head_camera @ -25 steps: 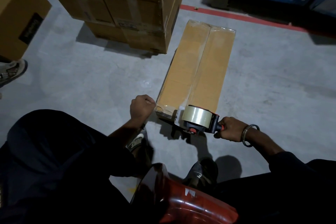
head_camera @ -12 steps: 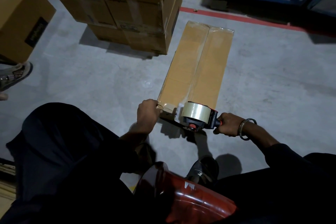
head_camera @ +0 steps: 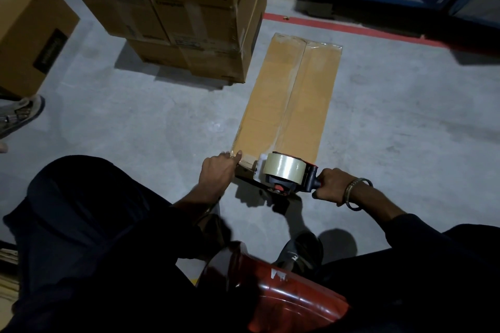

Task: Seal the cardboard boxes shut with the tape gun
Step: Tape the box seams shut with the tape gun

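A long flat cardboard box lies on the grey floor, a strip of clear tape running down its centre seam. The tape gun, with its clear tape roll and black and red body, sits at the box's near end edge. My right hand grips the gun's handle, a bangle on the wrist. My left hand holds the near left corner of the box, thumb on top of the flap.
A stack of brown cartons stands just left of the long box. Another carton sits at far left, with another person's shoe below it. A red floor line runs behind. A red stool is under me.
My left hand moved from beside the box onto its near left corner. The tape gun stayed at the box's near end, shifting slightly.
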The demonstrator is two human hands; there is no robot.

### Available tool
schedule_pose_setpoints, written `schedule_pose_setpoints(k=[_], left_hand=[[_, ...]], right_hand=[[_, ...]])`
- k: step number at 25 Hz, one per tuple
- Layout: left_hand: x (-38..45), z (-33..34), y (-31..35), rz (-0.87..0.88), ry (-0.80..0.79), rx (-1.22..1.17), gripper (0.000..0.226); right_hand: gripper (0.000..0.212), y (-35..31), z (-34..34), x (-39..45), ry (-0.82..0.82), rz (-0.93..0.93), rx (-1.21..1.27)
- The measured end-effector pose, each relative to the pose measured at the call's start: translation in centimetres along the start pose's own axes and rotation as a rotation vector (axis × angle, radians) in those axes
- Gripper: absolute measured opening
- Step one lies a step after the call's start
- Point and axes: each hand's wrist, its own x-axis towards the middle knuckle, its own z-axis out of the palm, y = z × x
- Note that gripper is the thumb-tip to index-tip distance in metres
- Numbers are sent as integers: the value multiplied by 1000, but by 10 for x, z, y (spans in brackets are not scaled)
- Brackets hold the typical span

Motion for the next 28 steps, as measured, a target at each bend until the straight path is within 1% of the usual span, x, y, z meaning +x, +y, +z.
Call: schedule_pose_setpoints(k=[2, 5, 7, 12, 15, 16, 18, 20, 22, 23, 24, 26, 27, 28], left_hand=[[3, -3, -1, -21, -14, 23, 59], [2, -2, 0, -25, -36, 16, 62], [8, -5, -3, -59, -54, -33, 62], [15, 4, -12, -75, -27, -127, 46], [18, 12, -18, -90, 14, -193, 36], [18, 14, -19, -99, 21, -192, 36], [17, 16, -19, -90, 35, -175, 41], [15, 6, -13, -84, 55, -157, 37], [11, -5, -1, -112, 27, -113, 33], [9, -6, 9, -105, 22, -94, 38], [7, -5, 20, -90, 17, -87, 49], [2, 2, 44, -43, 40, -148, 74], [1, 10, 54, 6, 69, -184, 83], [1, 16, 63, 69, 81, -207, 87]], right_hand=[[24, -5, 9, -2, 15, 0, -21], [25, -9, 20, -12, 83, 45, -40], [23, -7, 23, -14, 130, 57, -65], [18, 5, 16, -21, 86, 46, -30], [22, 37, 7, -37, 37, 96, -93], [24, 51, 4, -42, 25, 121, -106], [20, 69, 2, -53, 9, 147, -101], [16, 70, 7, -58, 28, 158, -98], [16, 64, 18, -56, 47, 154, -72], [17, 62, 22, -55, 58, 145, -65], [16, 62, 24, -53, 61, 147, -54], [14, 66, 25, -52, 45, 162, -31], [14, 67, 25, -52, 36, 165, -28], [14, 67, 25, -51, 29, 164, -26]])
